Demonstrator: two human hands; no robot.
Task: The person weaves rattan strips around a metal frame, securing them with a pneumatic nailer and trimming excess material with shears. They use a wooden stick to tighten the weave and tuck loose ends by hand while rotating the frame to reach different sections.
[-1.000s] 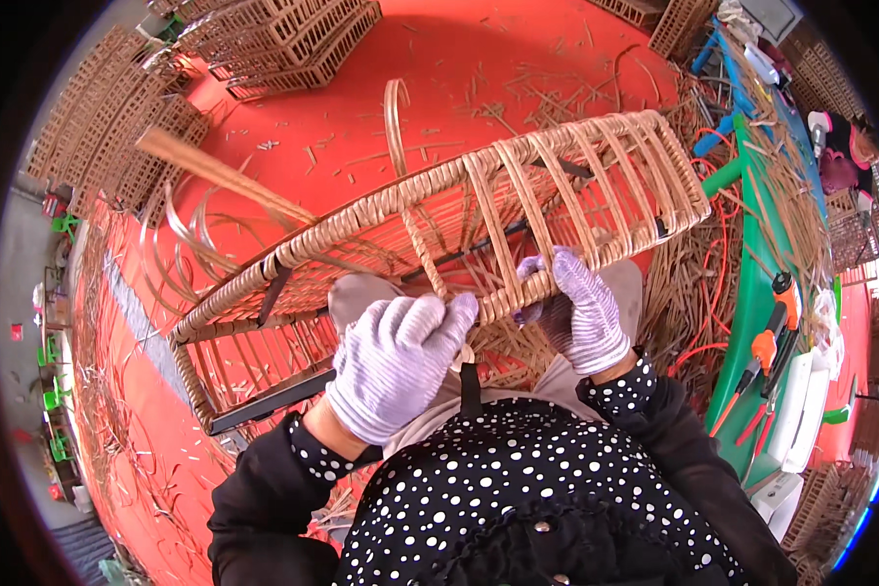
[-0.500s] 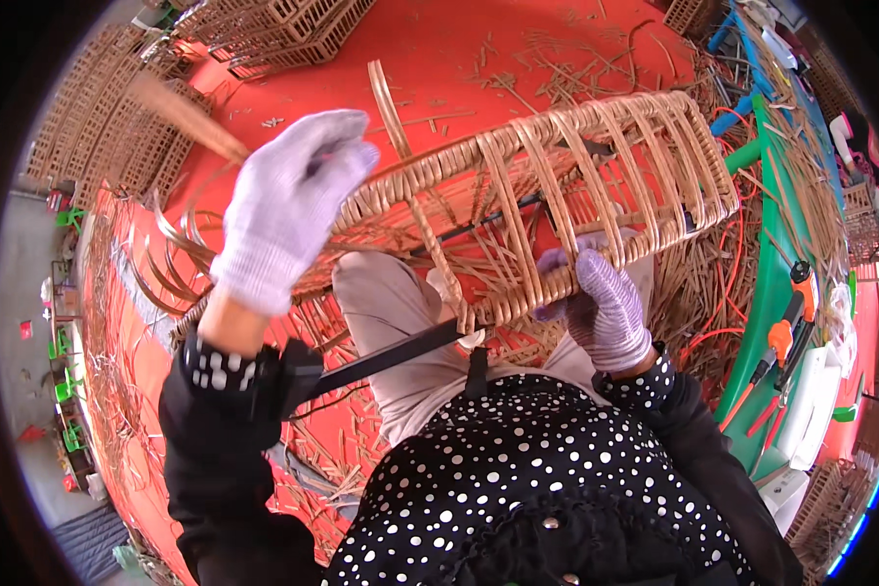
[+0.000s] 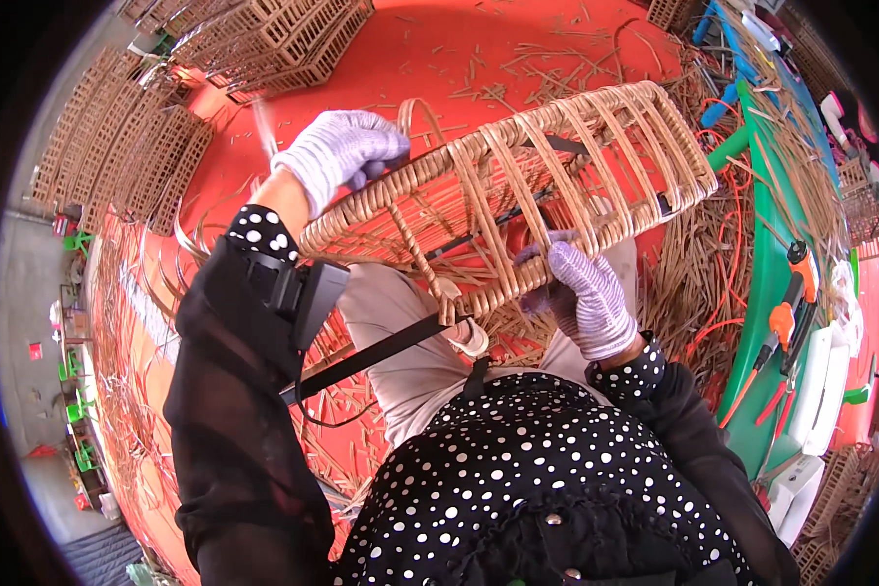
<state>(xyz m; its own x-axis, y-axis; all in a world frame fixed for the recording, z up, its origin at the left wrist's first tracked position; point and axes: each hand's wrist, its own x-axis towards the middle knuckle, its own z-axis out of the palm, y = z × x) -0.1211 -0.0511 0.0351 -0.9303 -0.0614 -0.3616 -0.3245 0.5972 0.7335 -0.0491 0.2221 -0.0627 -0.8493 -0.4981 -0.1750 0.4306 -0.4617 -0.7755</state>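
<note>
A half-woven wicker basket frame [image 3: 498, 146] lies tilted across my lap, with wrapped rims and open ribs along its side. My right hand [image 3: 596, 298], in a white and purple knit glove, is closed round its lower rim, thumb on top. My left hand [image 3: 347, 151], gloved alike, is curled closed at the upper left rim around a long brown wicker strip; its fingertips are partly hidden. Part of the strip forms a loop [image 3: 418, 104] above the rim beside those fingers. A black flat bar [image 3: 376, 354] runs from the basket's lower left corner toward my left forearm.
Finished wicker baskets [image 3: 273, 44] are stacked at the far left. Cut strips [image 3: 674, 278] litter the red floor [image 3: 430, 59]. To the right, a green bench [image 3: 752, 400] carries orange-handled cutters [image 3: 783, 317] and a white device [image 3: 818, 391].
My left hand has moved right and slightly up to the rim. The strip standing upright there has become a bent loop. The basket has shifted slightly left; my right hand keeps its grip.
</note>
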